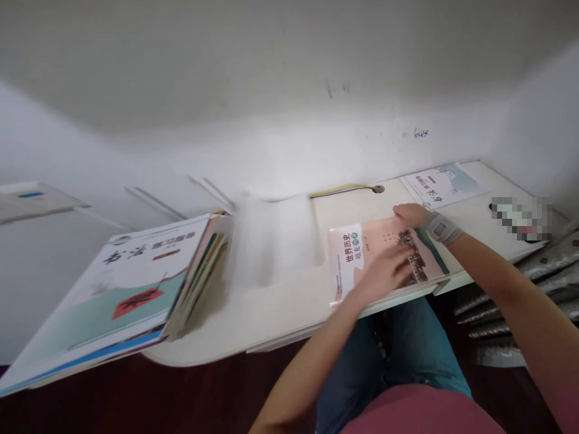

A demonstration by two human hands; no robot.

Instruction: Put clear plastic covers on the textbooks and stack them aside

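Note:
A pink and white textbook [357,253] lies at the front edge of the white desk [280,307]. My left hand [384,272] rests flat on its cover, fingers spread but smeared by motion. My right hand [409,214] touches the book's far edge, palm down with its fingers pointing left. On that wrist is a grey band [441,228].
At the left, a stack of books [136,289] hangs over the desk edge. A thin booklet [441,185] lies at the back right, by a cable hole [378,189] with a yellow cord. Beside the stack is a blurred white thing [271,241]. The wall is close behind.

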